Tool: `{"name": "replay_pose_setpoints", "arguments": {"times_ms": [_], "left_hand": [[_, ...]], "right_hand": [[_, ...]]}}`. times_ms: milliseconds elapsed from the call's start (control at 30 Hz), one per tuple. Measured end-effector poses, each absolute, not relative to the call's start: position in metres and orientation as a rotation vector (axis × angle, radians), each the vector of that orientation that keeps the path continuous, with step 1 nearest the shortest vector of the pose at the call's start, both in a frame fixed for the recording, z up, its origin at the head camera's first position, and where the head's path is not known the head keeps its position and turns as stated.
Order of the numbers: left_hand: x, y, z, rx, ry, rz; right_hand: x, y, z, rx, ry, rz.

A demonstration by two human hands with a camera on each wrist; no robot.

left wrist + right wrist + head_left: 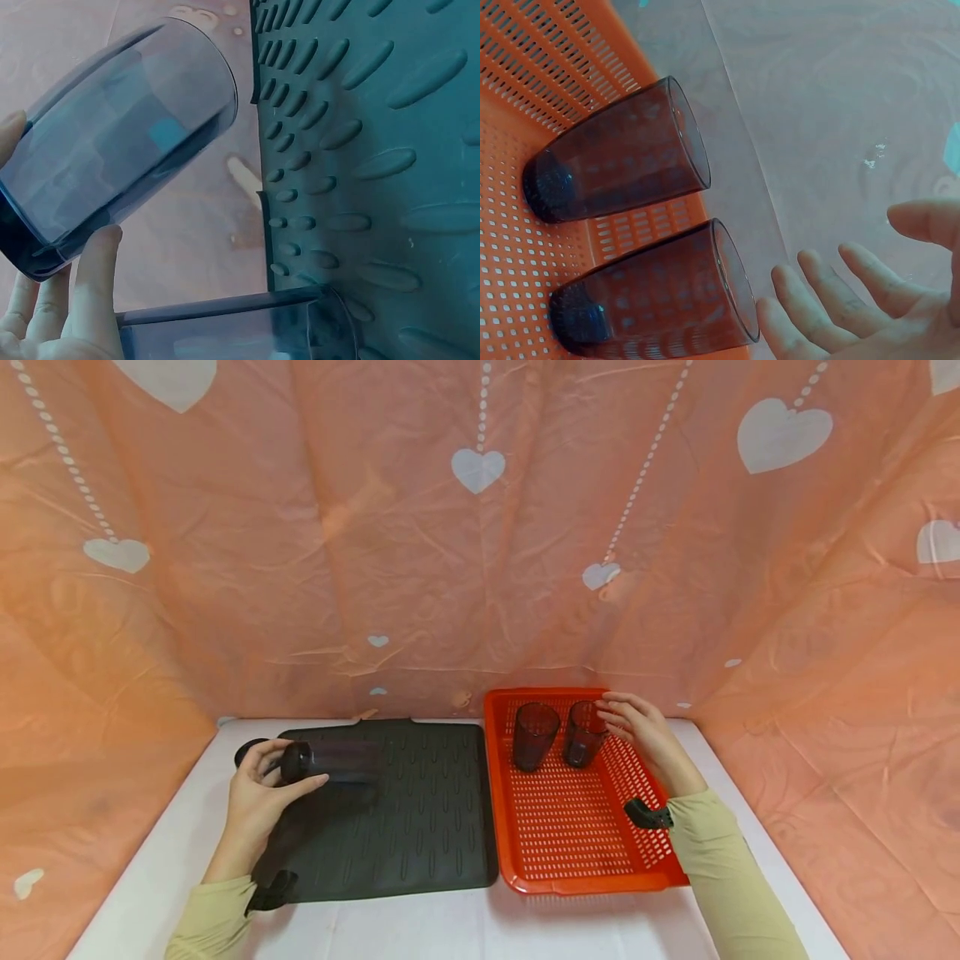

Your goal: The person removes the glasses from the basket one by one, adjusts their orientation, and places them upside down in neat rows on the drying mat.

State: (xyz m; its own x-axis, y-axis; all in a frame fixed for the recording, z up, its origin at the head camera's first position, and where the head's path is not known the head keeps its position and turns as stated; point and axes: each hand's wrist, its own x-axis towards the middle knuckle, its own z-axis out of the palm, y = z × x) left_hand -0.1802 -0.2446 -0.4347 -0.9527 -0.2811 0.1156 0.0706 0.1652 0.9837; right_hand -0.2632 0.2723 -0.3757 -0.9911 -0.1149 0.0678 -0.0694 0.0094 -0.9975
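My left hand (251,797) grips a dark tinted drinking glass (348,762) near its base, thumb on one side and fingers on the other. The glass is upside down and tilted, its mouth toward the dark ribbed mat (435,810). Behind those fingers, a second upside-down glass (240,334) stands on the mat, mostly hidden in the head view. On the right, two more tinted glasses, a left one (536,739) and a right one (583,735), stand mouth up in the orange basket (517,878). My right hand (648,739) has its fingers extended, tips right at the right glass's rim.
The perforated basket sits close against the mat's right edge on a white table (420,931). A pink curtain (420,568) with white hearts encloses the back and both sides. Dark wrist straps (648,816) show at both sleeves.
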Motion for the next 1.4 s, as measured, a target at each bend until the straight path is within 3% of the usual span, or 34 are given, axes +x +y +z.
{"name": "replay_pose_setpoints", "arguments": {"times_ms": [667, 1400], "left_hand": [[-0.184, -0.250, -0.439, 0.157, -1.996, -1.995], [-0.186, -0.252, -0.439, 0.152, -2.134, -1.814]], "right_hand": [[-0.277, 0.279, -0.377, -0.150, 2.266, -2.187], [-0.287, 0.277, -0.383, -0.132, 2.338, -2.102]]}}
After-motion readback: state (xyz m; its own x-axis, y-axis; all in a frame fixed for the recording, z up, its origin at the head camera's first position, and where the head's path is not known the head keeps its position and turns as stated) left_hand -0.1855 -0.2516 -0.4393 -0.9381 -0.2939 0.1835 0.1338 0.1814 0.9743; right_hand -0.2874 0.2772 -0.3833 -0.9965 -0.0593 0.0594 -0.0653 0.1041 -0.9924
